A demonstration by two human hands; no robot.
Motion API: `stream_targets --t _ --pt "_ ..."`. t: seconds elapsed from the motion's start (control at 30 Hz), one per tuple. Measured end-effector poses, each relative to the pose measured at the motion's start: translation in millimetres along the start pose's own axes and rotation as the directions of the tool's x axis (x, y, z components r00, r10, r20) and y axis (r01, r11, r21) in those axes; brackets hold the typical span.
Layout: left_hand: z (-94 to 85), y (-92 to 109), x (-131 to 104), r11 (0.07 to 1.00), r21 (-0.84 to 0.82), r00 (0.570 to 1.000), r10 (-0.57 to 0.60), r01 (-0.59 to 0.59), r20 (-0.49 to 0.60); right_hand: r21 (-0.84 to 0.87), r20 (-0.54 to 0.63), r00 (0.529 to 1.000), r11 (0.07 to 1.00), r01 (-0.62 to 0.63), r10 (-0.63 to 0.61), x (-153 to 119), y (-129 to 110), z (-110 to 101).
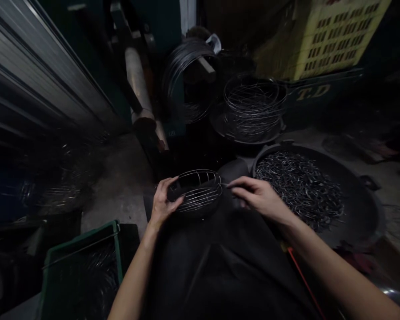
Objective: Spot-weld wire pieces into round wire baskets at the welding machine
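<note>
From here I see the green plastic crate (119, 253) on the floor at far left; my left hand (165, 202) pinches the rim of the round silver wire basket (202, 199) above the dark cloth lap; my right hand (253, 195) pinches what may be a small metal piece at its right rim, beside the wide black pan (362, 213) of metal bits

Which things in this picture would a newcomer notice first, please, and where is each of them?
Probably the pale round wire frame near the centre, held by the left hand, with the right hand's fingertips close to its right side. Next, the bright yellow crate at upper right, and below it the wide dark pan with a heap of thin metal pieces.
</note>
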State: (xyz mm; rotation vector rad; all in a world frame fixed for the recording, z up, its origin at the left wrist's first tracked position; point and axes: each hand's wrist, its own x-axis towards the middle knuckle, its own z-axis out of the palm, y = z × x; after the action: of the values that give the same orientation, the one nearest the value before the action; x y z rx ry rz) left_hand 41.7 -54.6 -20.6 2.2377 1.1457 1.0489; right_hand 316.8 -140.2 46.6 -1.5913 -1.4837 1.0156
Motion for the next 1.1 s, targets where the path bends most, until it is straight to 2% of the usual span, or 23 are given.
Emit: stream_targets --t 0.07,0.1,0.17,0.23,0.3,0.37,0.47,0.57,0.67,0.93,1.1 --pt "-4.3 6 7 0.999 0.017 0.999 0.033 -0.033 0.007 -0.124 0.119 0.976 0.973 0.195 -0.180 20 -29 26" --pt "-7.6 9 10 0.999 0.025 0.999 0.040 -0.041 0.017 -0.239 0.147 0.951 0.924 0.300 -0.271 29 -36 36" --pt "-15.4 12 15 0.998 0.037 0.999 0.040 -0.042 0.031 -0.503 0.203 0.888 0.734 0.457 -0.413 43 -41 52" --pt "-23.2 12 18 0.999 0.041 0.999 0.035 -0.036 0.029 -0.683 0.296 0.824 0.496 0.536 -0.482 54 -38 62" --pt "-29.7 11 18 0.999 0.038 0.999 0.031 -0.032 0.014 -0.738 0.375 0.742 0.306 0.602 -0.556 63 -33 66" --pt "-34.6 9 19 0.999 0.027 1.000 0.027 -0.027 -0.007 -0.729 0.418 0.629 0.170 0.663 -0.656 71 -30 68" --pt "-39.3 6 20 1.000 -0.006 0.999 0.016 -0.016 -0.047 -0.715 0.417 0.457 0.027 0.699 -0.785 82 -30 69" --pt "-41.6 2 23 1.000 -0.023 0.995 0.015 -0.017 -0.101 -0.714 0.409 0.336 -0.068 0.696 -0.849 92 -34 69" --pt "-42.1 -2 26 0.999 -0.013 0.988 0.030 -0.032 -0.149 -0.721 0.405 0.293 -0.106 0.685 -0.866 97 -38 70" --pt "-37.6 -11 26 0.998 0.021 0.972 0.060 -0.056 -0.228 -0.754 0.374 0.280 -0.114 0.647 -0.884 99 -43 77" --pt "-37.6 -20 30 0.997 0.028 0.969 0.081 -0.077 -0.235 -0.754 0.388 0.261 -0.142 0.641 -0.884 107 -43 78"
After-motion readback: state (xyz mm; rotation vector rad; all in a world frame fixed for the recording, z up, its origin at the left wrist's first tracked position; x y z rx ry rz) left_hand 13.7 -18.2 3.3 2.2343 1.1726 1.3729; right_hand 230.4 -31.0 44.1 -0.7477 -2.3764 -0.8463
